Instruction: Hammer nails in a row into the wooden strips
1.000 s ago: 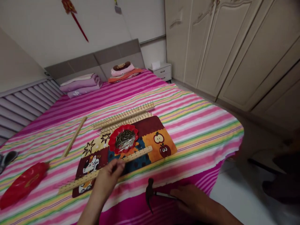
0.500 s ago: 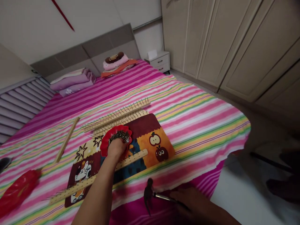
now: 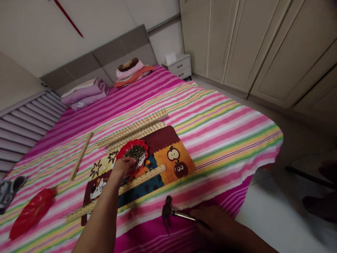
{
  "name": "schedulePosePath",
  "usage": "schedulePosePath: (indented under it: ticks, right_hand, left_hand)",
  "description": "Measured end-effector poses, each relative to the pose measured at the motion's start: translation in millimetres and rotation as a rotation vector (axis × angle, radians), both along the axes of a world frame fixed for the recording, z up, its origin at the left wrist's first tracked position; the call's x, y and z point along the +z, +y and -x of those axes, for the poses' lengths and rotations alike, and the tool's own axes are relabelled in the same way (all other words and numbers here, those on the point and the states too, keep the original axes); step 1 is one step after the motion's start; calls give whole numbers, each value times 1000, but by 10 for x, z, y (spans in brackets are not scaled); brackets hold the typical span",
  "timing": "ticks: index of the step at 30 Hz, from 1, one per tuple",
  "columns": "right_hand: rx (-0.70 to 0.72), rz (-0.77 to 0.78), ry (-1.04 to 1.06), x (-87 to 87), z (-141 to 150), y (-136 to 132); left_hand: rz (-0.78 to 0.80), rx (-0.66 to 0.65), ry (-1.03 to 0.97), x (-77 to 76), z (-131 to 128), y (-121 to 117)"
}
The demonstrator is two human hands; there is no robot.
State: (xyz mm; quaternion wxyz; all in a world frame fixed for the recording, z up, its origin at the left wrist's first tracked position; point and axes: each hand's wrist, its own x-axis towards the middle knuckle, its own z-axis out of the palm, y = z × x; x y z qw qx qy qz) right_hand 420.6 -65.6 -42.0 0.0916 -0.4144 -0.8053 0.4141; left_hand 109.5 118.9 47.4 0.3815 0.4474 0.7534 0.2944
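Observation:
A claw hammer (image 3: 181, 215) is gripped by its handle in my right hand (image 3: 210, 221), low over the near edge of the bed. My left hand (image 3: 124, 166) is at the near left rim of a red scalloped bowl (image 3: 144, 143), its fingertips pinched together; what they hold, if anything, is too small to make out. Loose nails (image 3: 137, 154) fill the bowl. Just in front, a wooden strip (image 3: 147, 178) dotted with nails lies across a patterned mat (image 3: 168, 137), partly hidden by my left forearm. Long nails stick out at the strip's left end.
Behind the bowl lie wooden strips (image 3: 131, 131) bristling with upright nails. A bare wooden stick (image 3: 82, 156) and a red plastic bag (image 3: 33, 212) are on the striped bedspread (image 3: 223, 130) at left. Folded bedding (image 3: 85, 93) sits near the headboard. Wardrobes (image 3: 237, 45) line the right side.
My left hand has drawn back from among the nails to the bowl's near left rim. My right hand still holds the hammer in nearly the same place. The view has shifted slightly.

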Motion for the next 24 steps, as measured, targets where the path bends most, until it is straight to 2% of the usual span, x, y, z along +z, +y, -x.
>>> schedulePosePath:
  ticks: [3, 8, 11, 13, 15, 18, 21, 24]
  right_hand:
    - [-1, 0, -5, 4, 6, -14]
    - [-17, -32, -16, -32, 12, -59]
    - [-19, -43, 1, -51, 14, -71]
    - [-13, -42, 21, -51, 14, -71]
    - [-12, -40, 31, -44, 11, -70]
    - [-15, -56, 39, -41, 5, -74]
    - [-18, -87, 62, -50, 1, -88]
    - [-23, -93, 66, -57, 2, -98]
  left_hand:
    - [-23, 16, -72, 70, -14, -72]
    - [-179, 146, -239, 248, -54, -211]
    - [-265, 158, -270, 351, -193, -399]
    - [-305, 125, -270, 354, -345, -565]
    - [-333, 78, -259, 273, -517, -721]
    - [-362, 56, -232, 26, -746, -862]
    - [-369, 80, -250, -237, -898, -880]
    - [-375, 101, -233, -406, -970, -854]
